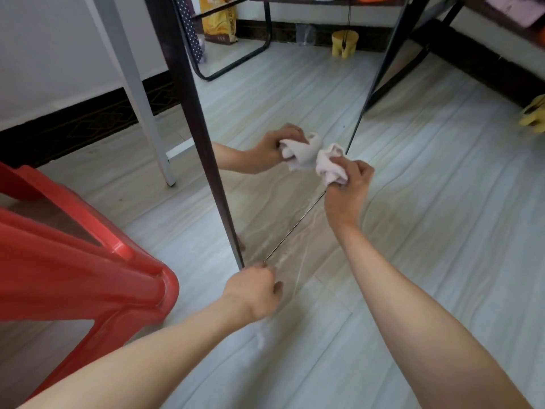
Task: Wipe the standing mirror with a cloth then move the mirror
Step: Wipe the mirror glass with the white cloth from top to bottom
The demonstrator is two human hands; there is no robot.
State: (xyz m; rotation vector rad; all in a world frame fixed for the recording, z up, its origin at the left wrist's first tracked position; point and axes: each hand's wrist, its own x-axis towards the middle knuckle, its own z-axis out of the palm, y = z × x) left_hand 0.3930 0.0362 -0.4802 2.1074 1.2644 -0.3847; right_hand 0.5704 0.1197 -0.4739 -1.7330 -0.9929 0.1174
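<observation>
Floor-standing mirror (265,113): right hand (349,184) presses cloth (330,166).

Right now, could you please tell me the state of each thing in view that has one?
standing mirror: upright on the floor, steadied at its bottom corner
cloth: bunched, pressed against the glass
right hand: gripping the cloth
left hand: holding the mirror's bottom corner
red plastic chair: standing left of the mirror

left hand (253,290): fingers curled, arm extended | right hand (348,187): fingers clenched, wrist raised, forearm outstretched
</observation>
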